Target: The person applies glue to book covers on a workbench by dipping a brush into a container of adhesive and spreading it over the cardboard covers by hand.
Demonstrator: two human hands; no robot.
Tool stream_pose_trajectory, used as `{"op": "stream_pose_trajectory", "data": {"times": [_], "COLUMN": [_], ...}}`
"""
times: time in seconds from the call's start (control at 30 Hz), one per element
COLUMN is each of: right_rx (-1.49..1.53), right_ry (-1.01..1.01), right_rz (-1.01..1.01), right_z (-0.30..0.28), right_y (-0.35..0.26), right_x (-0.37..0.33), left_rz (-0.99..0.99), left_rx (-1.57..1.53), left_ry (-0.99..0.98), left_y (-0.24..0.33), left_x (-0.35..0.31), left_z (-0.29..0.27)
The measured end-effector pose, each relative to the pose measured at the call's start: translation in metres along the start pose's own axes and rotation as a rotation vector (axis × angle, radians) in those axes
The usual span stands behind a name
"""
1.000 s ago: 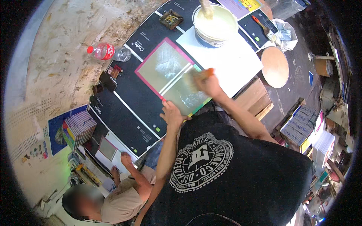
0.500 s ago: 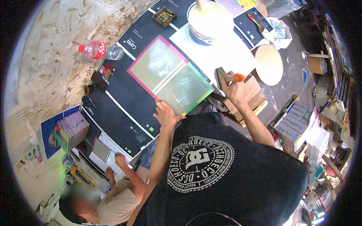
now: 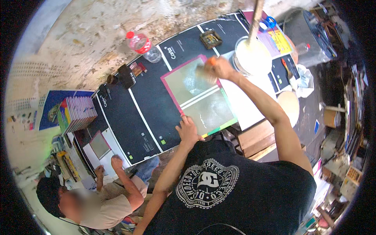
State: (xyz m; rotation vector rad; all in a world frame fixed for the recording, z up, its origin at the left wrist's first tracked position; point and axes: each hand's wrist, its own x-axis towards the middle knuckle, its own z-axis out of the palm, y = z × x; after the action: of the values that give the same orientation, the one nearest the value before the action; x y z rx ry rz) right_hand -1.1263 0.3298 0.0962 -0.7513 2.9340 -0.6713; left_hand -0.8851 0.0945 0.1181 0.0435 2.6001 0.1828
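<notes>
Black table covering (image 3: 150,98), striped white and printed with small white lettering, lies beneath a rectangular, glossy grey board (image 3: 197,90) crossed by 2 white strips (image 3: 200,96) and edged in magenta and green. At the board's 7 o'clock end the left hand (image 3: 189,130) rests, fingers spread; the right hand (image 3: 223,68) grips an orange-handled brush (image 3: 211,61), bristles blurred, over its 12 o'clock end. Beyond, a white bucket (image 3: 241,68) with a wooden stick (image 3: 256,22) stands at 2 o'clock, a clear plastic bottle (image 3: 142,46) with a red label at 10, and a black shirt (image 3: 262,188) with a round, white-lettered emblem shows at 6.
</notes>
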Motion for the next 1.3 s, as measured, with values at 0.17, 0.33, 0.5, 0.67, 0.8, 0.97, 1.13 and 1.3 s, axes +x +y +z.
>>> {"op": "stream_pose_trajectory", "data": {"times": [0.17,0.33,0.5,0.67,0.8,0.97,1.13,1.3], "right_rx": [0.114,-0.037,0.04,-0.086,-0.06,0.04,0.19,0.06], "right_ry": [0.018,-0.31,-0.362,-0.295,-0.455,-0.53,-0.231,-0.483], "right_rz": [-0.231,-0.421,-0.767,-0.772,-0.789,-0.81,-0.807,-0.53], "right_z": [-0.037,-0.019,-0.016,0.031,0.012,0.043,0.017,0.002], "right_y": [-0.012,-0.033,-0.08,-0.093,-0.103,-0.099,-0.095,-0.024], "right_x": [0.066,0.11,0.151,0.174,0.197,0.187,0.193,0.149], "left_rz": [-0.017,0.004,-0.018,-0.016,-0.013,-0.038,-0.01,0.004], "left_rx": [-0.015,-0.138,-0.099,-0.169,-0.176,-0.137,-0.084,-0.129], "left_ry": [0.07,0.069,0.133,0.079,0.043,0.203,0.133,0.137], "left_y": [-0.01,-0.007,-0.014,-0.012,-0.012,-0.005,-0.012,-0.013], "left_x": [0.002,-0.005,0.005,0.003,0.0,0.011,0.004,0.009], "left_z": [0.021,0.011,0.026,0.025,0.013,0.043,0.028,0.028]}}
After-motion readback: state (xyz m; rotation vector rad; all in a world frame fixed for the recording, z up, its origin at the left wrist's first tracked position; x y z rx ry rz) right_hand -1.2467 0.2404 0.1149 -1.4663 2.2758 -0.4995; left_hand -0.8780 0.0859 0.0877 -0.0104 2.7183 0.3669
